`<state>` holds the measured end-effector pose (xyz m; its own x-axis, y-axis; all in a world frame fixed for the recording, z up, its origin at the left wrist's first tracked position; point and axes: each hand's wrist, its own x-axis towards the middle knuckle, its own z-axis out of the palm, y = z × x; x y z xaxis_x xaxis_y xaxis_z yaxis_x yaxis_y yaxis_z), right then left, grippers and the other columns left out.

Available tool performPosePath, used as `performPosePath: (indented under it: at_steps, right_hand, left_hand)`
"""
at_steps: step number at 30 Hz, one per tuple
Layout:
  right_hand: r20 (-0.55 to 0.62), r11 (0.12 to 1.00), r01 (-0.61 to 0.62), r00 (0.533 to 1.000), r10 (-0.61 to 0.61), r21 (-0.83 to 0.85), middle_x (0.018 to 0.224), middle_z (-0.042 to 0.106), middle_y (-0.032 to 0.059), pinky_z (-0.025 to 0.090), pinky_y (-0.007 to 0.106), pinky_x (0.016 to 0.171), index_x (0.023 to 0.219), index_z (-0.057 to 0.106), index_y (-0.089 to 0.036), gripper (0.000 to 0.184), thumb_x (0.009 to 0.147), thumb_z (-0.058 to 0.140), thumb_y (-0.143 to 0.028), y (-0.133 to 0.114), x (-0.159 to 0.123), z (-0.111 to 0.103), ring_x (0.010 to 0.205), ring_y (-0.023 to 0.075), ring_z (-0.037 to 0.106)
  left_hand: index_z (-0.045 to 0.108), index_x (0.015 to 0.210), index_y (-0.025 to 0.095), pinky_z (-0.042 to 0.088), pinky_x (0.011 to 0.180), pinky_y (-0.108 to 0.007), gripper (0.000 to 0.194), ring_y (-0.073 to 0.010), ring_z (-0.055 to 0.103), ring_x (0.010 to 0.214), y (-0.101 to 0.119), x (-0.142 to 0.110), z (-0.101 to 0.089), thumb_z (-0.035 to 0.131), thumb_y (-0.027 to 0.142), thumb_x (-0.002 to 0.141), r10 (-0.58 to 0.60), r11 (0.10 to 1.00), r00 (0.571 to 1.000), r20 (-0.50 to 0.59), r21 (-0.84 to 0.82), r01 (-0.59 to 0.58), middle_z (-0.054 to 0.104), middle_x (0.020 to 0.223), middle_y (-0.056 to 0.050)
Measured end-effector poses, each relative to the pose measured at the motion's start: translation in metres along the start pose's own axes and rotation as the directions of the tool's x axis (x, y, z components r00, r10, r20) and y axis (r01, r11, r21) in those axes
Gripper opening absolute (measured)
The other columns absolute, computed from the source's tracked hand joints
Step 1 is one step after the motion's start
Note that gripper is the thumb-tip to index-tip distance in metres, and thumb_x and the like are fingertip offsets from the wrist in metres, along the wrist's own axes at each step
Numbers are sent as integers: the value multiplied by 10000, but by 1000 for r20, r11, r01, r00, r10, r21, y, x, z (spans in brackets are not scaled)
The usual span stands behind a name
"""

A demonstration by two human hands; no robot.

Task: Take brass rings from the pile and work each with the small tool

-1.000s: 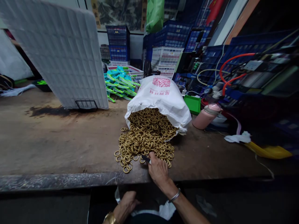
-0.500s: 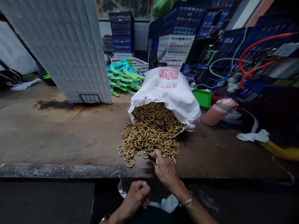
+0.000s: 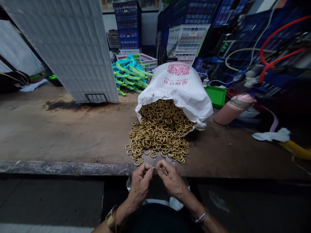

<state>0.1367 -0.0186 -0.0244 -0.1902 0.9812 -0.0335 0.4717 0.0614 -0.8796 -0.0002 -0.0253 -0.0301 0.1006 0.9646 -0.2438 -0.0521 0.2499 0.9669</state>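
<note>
My left hand is closed in a pinch on a small brass-coloured ring in front of the table's edge. Meeting it from the other side, my right hand is also closed, its fingertips at the same ring. A thin pale edge of a slim tool shows between the right fingers; the rest of it is hidden. Just beyond both hands lies a heap of brass-coloured rings, spilling from the mouth of a white woven sack with red print.
A tall pale ribbed panel stands at the left. Turquoise and green pieces are piled behind. Right of the sack are a green tray, a pink bottle and red hoses. Stacked crates fill the back.
My right hand has drawn back from the heap toward me, its dark blade-like tool now mostly hidden. My left hand has risen to meet it, and a ring now shows between them.
</note>
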Motion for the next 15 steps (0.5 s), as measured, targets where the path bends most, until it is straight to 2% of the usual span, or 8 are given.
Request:
performPosePath:
  at_steps: [3,5,10,12,15]
  right_hand:
    - [47,980,-134,991,128,150,529,414,-59,342,192,520,699,448,-187,251,830,366,-384,5,1,4,510,87,400]
    - [77,960,-187,982,175,207,493,409,-63,341,195,512,666,453,-182,278,825,369,-393,8,1,6,483,82,390]
    - [-15,980,-124,992,128,152,530,416,-58,339,201,544,627,447,-180,241,781,420,-363,5,3,7,537,86,395]
    - [-38,988,-95,994,100,118,551,412,-58,340,200,560,625,446,-180,219,776,425,-337,3,3,7,561,88,396]
    - [-12,988,-90,996,92,122,566,434,-51,341,197,555,637,460,-174,218,791,401,-316,2,3,6,564,88,410]
  left_hand:
    - [537,616,160,335,489,-186,211,-85,405,505,2,-3,1,556,329,739,83,995,997,-8,55,-82,471,544,30]
    - [549,608,157,346,493,-187,221,-88,423,510,4,-5,1,557,335,739,89,994,996,10,62,-90,496,555,19]
    - [503,644,167,262,359,-163,317,-47,324,346,8,-7,-1,545,474,712,-137,991,986,101,10,136,427,442,65]
    - [480,615,166,263,353,-157,359,-41,315,332,7,-7,-2,516,506,723,-174,984,972,155,-6,177,410,415,69]
    - [476,644,165,245,346,-148,346,-34,310,342,4,-7,-3,517,497,732,-199,972,960,196,-85,219,426,453,66]
